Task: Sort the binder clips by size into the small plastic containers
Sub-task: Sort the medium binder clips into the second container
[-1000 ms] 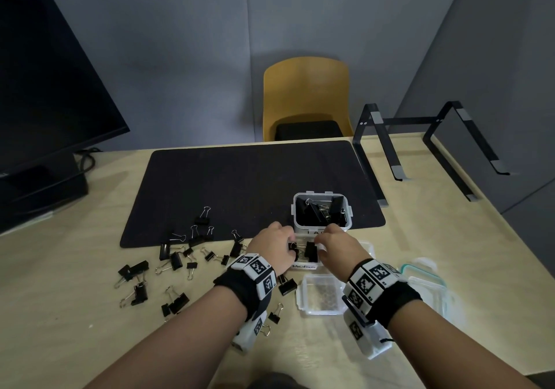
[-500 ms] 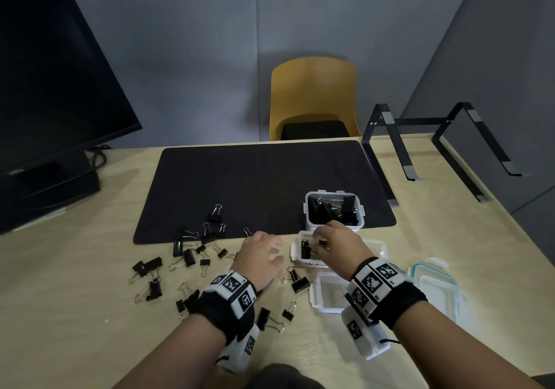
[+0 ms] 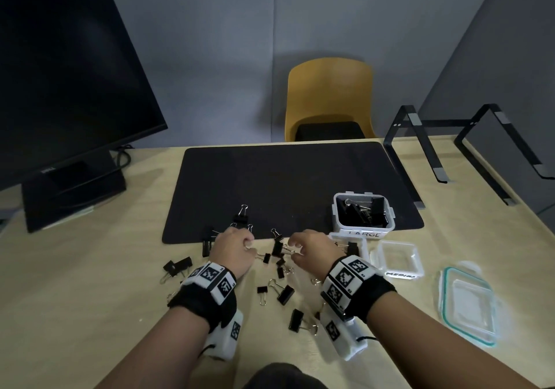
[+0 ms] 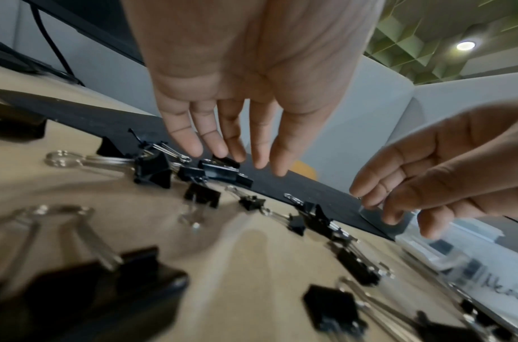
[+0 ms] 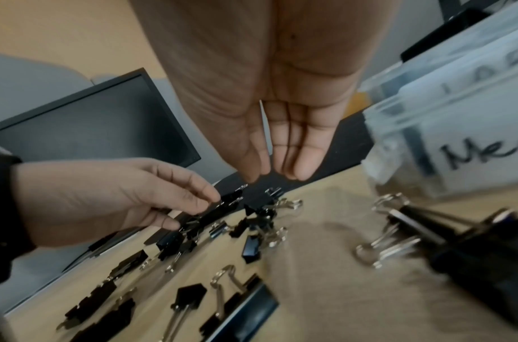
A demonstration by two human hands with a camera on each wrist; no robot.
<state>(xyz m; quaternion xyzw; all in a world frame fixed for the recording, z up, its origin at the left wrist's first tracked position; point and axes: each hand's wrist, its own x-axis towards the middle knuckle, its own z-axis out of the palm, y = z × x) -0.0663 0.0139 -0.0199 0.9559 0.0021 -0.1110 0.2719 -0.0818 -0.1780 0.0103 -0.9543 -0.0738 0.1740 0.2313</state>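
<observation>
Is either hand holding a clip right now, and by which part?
Neither holds anything. The left hand and right hand hang with fingers loose above the loose binder clips, touching none that I can see.

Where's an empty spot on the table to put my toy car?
Bare patches: the black desk mat behind the scattered black binder clips, and the wooden tabletop in front of the black monitor. Crowded: around both hands.

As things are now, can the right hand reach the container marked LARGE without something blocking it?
Probably yes. The right hand hovers over loose clips just beside the LARGE container, whose top is open with no lid on. Only a lower clear container lies between them, which the hand could pass over.
</observation>
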